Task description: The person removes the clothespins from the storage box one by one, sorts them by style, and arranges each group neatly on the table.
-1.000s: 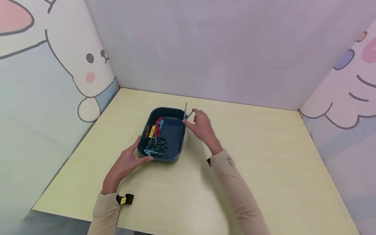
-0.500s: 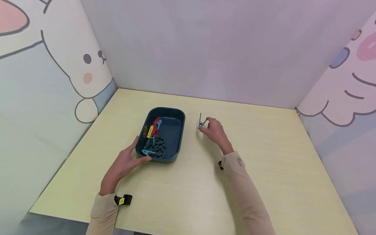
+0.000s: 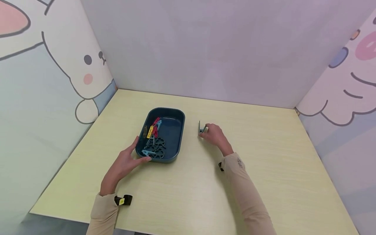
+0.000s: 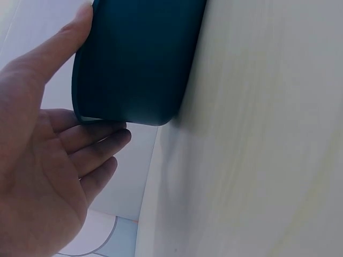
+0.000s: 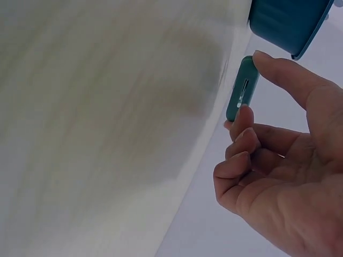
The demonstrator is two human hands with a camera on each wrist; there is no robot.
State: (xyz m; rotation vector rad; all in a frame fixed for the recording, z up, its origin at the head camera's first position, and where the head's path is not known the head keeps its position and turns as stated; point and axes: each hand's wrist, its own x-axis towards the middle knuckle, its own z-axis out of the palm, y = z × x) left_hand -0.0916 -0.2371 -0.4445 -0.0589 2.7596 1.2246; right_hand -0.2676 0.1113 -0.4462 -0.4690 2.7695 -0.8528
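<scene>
While the left hand (image 3: 124, 162), spread, touches the tray (image 3: 172, 132) at eight o'clock, the right hand (image 3: 215, 134) pinches a clip (image 5: 244, 88) apart from it, at three o'clock, seemingly for placing, which next needs gentle release.

On the table (image 3: 264, 153), left of centre, I have the tray (image 3: 171, 133), its near-left corner between the thumb and fingers of my left hand (image 3: 124, 163). Inside, clips (image 3: 150, 132) lie along the left side, rings (image 3: 160, 142) toward the near end. Right of the tray, apart from it, my right hand (image 3: 215, 134) pinches a single clip (image 3: 201, 130). A wall (image 3: 205, 49) stands behind the far edge.
</scene>
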